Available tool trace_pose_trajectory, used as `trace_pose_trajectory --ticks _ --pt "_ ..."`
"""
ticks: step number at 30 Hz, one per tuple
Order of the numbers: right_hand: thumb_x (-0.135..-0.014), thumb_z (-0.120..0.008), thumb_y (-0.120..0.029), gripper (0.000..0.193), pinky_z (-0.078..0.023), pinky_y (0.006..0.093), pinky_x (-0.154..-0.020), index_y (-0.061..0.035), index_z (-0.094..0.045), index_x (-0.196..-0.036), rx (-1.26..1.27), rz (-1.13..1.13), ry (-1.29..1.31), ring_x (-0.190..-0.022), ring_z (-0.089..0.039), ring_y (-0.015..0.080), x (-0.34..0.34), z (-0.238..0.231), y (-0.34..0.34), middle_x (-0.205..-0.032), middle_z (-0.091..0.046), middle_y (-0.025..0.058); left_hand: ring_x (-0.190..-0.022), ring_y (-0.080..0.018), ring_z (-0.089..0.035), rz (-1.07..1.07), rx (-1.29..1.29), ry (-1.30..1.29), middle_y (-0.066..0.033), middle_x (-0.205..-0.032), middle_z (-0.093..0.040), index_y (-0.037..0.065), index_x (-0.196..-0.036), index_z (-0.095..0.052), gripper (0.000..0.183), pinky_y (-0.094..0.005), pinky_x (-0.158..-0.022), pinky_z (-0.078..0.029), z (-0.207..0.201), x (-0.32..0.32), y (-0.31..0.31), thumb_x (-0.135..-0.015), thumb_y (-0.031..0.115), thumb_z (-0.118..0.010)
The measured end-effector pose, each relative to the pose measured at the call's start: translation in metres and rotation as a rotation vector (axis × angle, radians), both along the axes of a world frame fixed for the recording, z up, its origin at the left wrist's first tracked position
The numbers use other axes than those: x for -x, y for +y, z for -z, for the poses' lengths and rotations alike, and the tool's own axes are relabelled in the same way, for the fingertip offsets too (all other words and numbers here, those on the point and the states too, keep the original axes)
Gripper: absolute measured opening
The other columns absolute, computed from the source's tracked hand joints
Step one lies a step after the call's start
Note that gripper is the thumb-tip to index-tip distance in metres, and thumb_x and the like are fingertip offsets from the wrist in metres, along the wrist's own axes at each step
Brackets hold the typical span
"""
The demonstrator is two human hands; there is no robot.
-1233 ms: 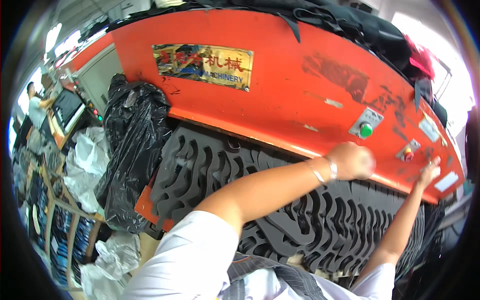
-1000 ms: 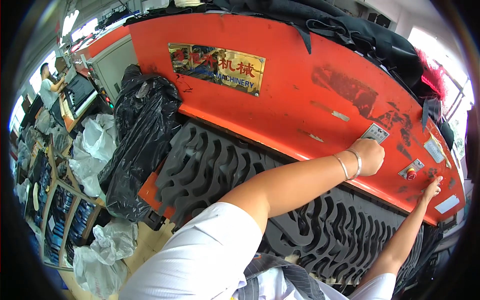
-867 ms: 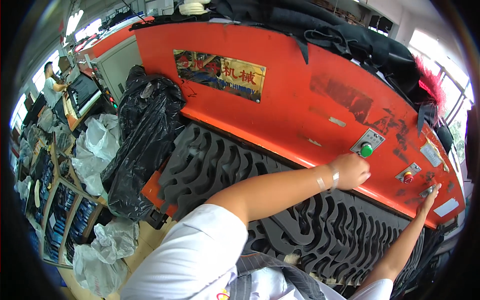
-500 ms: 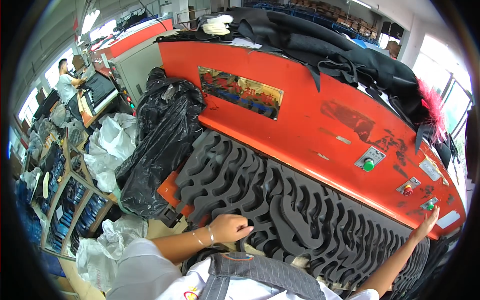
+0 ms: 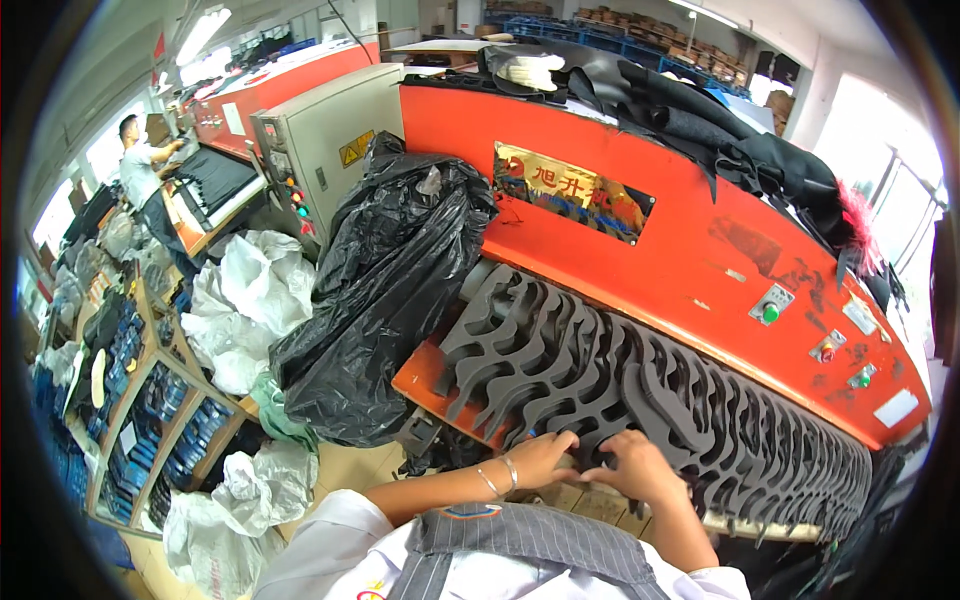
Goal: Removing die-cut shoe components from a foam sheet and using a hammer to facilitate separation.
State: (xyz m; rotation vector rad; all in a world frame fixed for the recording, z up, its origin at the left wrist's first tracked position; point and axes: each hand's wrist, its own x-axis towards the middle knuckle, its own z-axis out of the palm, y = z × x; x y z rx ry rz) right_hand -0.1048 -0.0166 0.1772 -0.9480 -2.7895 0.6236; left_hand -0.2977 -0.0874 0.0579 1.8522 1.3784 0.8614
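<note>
A dark grey foam sheet (image 5: 560, 345), cut through with rows of curved, sole-like openings, lies across the bed of a red machine (image 5: 690, 225). One loose sole-shaped piece (image 5: 660, 405) rests on top of it, a little beyond my hands. At the sheet's near edge, my left hand (image 5: 540, 460) is closed with its fingertips pointing right; what they pinch, if anything, is hidden. Close beside it on the right, my right hand (image 5: 642, 468) has its thumb and fingers bent around the edge of the foam sheet. The fingertips of both hands nearly meet.
A black plastic bag (image 5: 385, 300) stands left of the bed, with white sacks (image 5: 245, 300) and a shelf of blue pieces (image 5: 165, 425) farther left. Green buttons (image 5: 770, 313) sit on the machine front. Another person (image 5: 145, 175) works at a table in the far left.
My right hand has come from beside the machine's buttons to the sheet's near edge next to my left hand. The view has turned left, so the machine appears farther right.
</note>
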Motion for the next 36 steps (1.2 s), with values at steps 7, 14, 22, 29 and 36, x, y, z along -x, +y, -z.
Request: trace_pose_trajectory --ticks 7,14,22,29,36 --pt "-0.059 -0.082 -0.045 0.056 -0.046 0.0405 -0.079 -0.0033 -0.060 -0.090 -0.350 0.303 -0.302 -0.095 -0.057 0.0302 0.048 0.088 -0.038 -0.094 -0.060 0.0126 -0.099 -0.0340 -0.054 0.145 -0.240 0.146 -0.0143 -0.099 -0.058 0.004 -0.105 -0.057 0.048 -0.0418 -0.087 -0.045 0.012 0.036 0.014 -0.071 0.031 -0.077" --pt "-0.052 -0.086 -0.036 0.058 -0.046 0.0426 -0.079 -0.0024 -0.054 -0.086 -0.424 0.547 -0.145 -0.090 -0.056 0.0340 0.066 0.106 -0.031 -0.089 -0.057 0.0143 -0.097 -0.0335 -0.055 0.065 -0.264 0.216 -0.0140 -0.095 -0.056 0.005 -0.092 -0.055 0.039 -0.0427 -0.085 -0.046 0.011 0.036 0.034 -0.068 0.025 -0.077" --pt "-0.053 -0.085 -0.033 0.053 -0.045 0.0383 -0.079 -0.0066 -0.055 -0.086 -0.357 0.538 -0.310 -0.092 -0.056 0.0296 0.070 0.082 -0.026 -0.086 -0.057 0.0094 -0.094 -0.0330 -0.056 0.219 -0.200 0.273 -0.0143 -0.094 -0.058 0.003 -0.096 -0.056 0.039 -0.0425 -0.083 -0.047 -0.006 0.048 0.044 -0.069 0.024 -0.075" --pt "-0.081 -0.069 -0.038 0.035 -0.050 0.0432 -0.076 -0.0042 -0.069 -0.089 0.484 0.308 -0.291 -0.085 -0.064 0.0333 0.089 -0.037 0.068 -0.088 -0.067 0.0168 -0.089 -0.0225 -0.068 0.746 0.337 -0.092 -0.0139 -0.098 -0.070 0.004 -0.106 -0.069 0.031 -0.0314 -0.083 -0.051 -0.110 0.143 0.127 -0.086 0.028 -0.068" --pt "-0.083 -0.060 -0.018 0.018 -0.051 0.0423 -0.076 -0.0026 -0.069 -0.087 -0.183 0.381 0.239 -0.083 -0.064 0.0345 0.176 0.016 0.256 -0.086 -0.067 0.0153 -0.113 -0.0301 -0.055 -0.055 -0.409 0.274 -0.0110 -0.113 -0.064 0.010 -0.107 -0.067 0.028 -0.0427 -0.100 -0.039 -0.089 0.187 0.304 -0.085 0.027 -0.063"
